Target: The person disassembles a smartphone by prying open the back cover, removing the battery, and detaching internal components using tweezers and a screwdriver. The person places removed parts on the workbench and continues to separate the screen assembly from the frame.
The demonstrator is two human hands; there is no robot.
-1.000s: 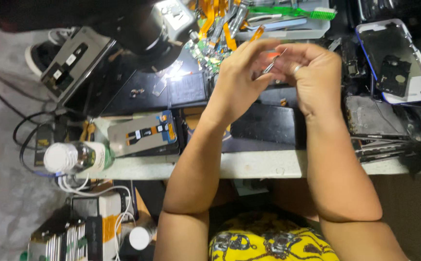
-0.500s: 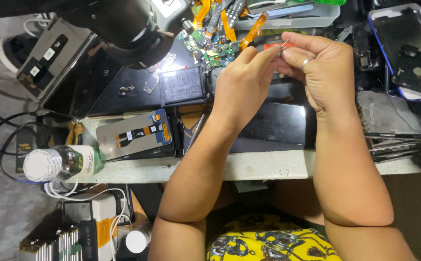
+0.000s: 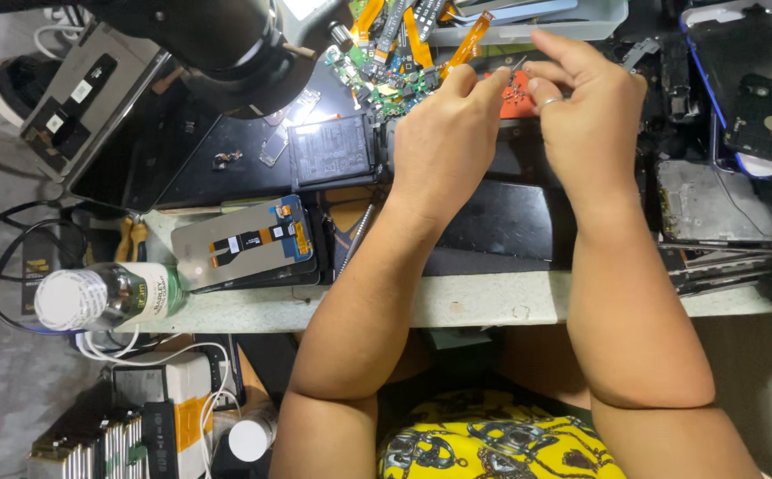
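Observation:
My left hand (image 3: 439, 142) and my right hand (image 3: 586, 111) meet at the far side of the workbench. Their fingertips pinch a small metal part (image 3: 515, 85) from both sides. Just under it shows a small orange piece (image 3: 519, 102); I cannot tell whether it is held or lying there. A ring sits on one finger of my right hand. Below my wrists a dark phone screen (image 3: 501, 222) lies flat. A heap of orange flex cables and green circuit boards (image 3: 395, 44) is just left of my left hand's fingers.
A black microscope head (image 3: 226, 44) hangs over the left. Under it lie a phone battery (image 3: 333, 151) and a display panel (image 3: 244, 239). A white-capped bottle (image 3: 102, 297) lies by the table's front edge (image 3: 475, 306). An opened phone (image 3: 745, 89) sits at the right.
Both hands have moved away from me toward the far side of the bench, still pinched together on the small part. The view has shifted with them.

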